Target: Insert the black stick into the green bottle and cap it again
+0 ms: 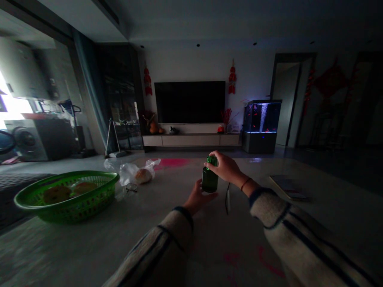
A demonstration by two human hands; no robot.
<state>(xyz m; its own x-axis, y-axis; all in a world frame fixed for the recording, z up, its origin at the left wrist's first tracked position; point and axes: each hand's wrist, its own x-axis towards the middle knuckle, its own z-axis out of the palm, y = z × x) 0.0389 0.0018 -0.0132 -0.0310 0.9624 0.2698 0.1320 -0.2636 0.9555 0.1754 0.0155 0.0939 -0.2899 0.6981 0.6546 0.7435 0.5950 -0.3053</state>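
A small dark green bottle (210, 181) is held upright over the table, at the middle of the head view. My left hand (198, 200) cradles its lower part, with fingers at its left side and below the base. At the top, the fingers of my right hand (226, 166) close round the green cap (212, 160). Whether the cap is loose from the neck cannot be made out. A thin dark cord-like thing with a pale part (228, 199) lies on the table just right of the bottle.
On the left stands a green plastic basket (101, 189) with roundish food inside. Beside it are a clear plastic bag (128, 173) with a bread roll (143, 175) and a pair of glasses (131, 187). A flat tablet-like object (289, 187) lies right on the table (167, 199).
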